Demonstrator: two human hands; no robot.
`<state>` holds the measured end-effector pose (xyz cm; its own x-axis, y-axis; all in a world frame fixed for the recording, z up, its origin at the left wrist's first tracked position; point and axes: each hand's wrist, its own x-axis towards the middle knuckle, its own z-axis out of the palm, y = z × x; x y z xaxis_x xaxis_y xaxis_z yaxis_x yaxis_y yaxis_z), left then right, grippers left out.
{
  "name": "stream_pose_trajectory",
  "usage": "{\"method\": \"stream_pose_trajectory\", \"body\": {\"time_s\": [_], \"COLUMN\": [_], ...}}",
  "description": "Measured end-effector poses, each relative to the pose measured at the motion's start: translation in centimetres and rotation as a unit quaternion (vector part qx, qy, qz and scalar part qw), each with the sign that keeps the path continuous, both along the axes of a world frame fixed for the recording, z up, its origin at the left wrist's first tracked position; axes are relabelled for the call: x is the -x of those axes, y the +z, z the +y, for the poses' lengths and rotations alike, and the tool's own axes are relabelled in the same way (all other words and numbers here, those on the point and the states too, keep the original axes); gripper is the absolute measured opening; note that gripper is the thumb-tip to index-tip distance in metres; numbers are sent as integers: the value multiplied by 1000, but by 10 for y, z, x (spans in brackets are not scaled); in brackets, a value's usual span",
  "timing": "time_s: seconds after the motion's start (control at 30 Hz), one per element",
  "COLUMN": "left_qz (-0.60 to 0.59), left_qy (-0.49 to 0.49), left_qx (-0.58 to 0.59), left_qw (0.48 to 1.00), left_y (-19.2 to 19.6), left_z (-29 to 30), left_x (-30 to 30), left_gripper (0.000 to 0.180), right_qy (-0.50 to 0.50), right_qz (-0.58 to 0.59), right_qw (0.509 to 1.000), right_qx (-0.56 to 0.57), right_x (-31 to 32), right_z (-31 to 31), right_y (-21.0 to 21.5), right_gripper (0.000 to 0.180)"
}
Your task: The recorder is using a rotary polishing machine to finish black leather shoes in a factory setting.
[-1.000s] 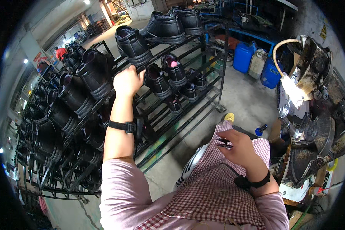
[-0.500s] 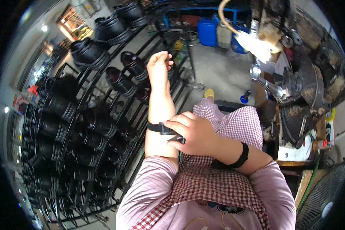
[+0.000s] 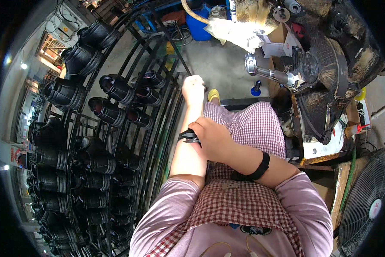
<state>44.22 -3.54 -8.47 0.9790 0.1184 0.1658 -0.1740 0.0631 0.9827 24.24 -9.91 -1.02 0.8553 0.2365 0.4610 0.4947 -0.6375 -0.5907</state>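
My left arm stretches forward, and my left hand (image 3: pixel 193 89) is closed in a fist; nothing shows in it. Around the left forearm runs a black strap band (image 3: pixel 186 136). My right hand (image 3: pixel 214 136) lies across that forearm, its fingers bent and closed on the band. By the fingers show grey, pointed edges of something dark, whose kind I cannot make out. Another black strap (image 3: pixel 261 166) circles my right forearm, with its loose part hanging below. A checked apron (image 3: pixel 239 199) covers my lap.
On the left stands a black metal rack (image 3: pixel 147 141) holding several rows of black shoes (image 3: pixel 116 89). At the right are a dark machine (image 3: pixel 316 75) with a metal arm, a lit lamp (image 3: pixel 237 34) and a caged fan (image 3: pixel 368 214). A blue container (image 3: pixel 198 25) stands ahead on the floor.
The view has swung to the right. My left fingers have curled tighter into a fist. The right hand stays at the forearm band, its fingers now more bent over it.
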Motion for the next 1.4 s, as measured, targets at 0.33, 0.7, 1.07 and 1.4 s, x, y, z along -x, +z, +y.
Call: {"method": "stream_pose_trajectory", "body": {"time_s": [0.33,0.7,1.07,1.4], "left_qz": [-62,322,325,302], "left_qy": [50,-81,-100,-97], "left_qx": [-258,366,599,583], "left_qw": [963,870,725,748], "left_y": [-72,-42,40,48], "left_z": [-24,-8,-17,-23], "left_x": [40,13,-20,-1], "left_gripper": [10,2,11,15], "right_qy": [-56,-2,48,103], "right_qz": [66,29,209,61], "right_qw": [996,996,885,939], "right_qx": [34,-86,-414,-323], "right_x": [1,2,-5,-11], "right_z": [-17,-50,-41,-46], "right_y": [-37,-16,-84,-61], "right_gripper": [46,45,34,45]}}
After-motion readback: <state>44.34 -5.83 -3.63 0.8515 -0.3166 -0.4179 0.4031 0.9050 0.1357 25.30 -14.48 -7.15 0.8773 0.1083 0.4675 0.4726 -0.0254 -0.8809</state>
